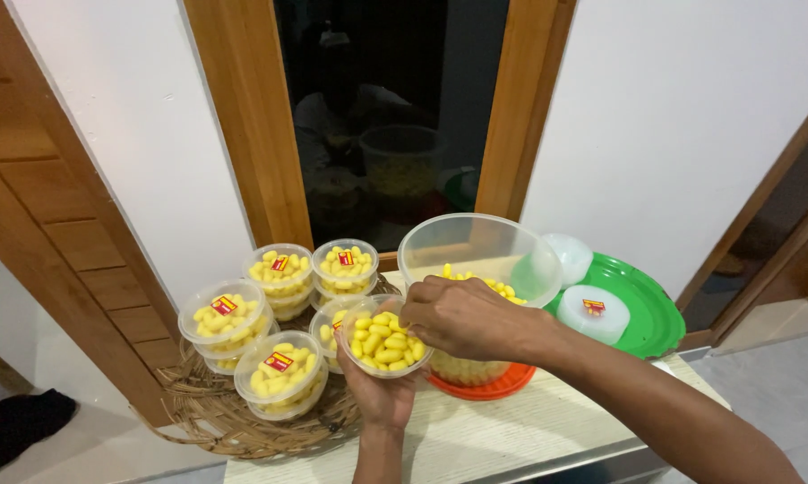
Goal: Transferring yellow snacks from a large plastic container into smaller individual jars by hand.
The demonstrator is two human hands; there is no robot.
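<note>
My left hand cups a small round clear tub filled with yellow oval cookies, held tilted toward me above the table edge. My right hand reaches in from the right, its fingertips pinched at the tub's right rim; whether a cookie sits between them is hidden. Just behind the hands stands a large clear jar with more yellow cookies at its bottom, resting on an orange lid.
Several lidded tubs of yellow cookies with red-yellow stickers are stacked on a woven tray at the left. A green plate at the right carries white lids. A dark window with a wooden frame is behind.
</note>
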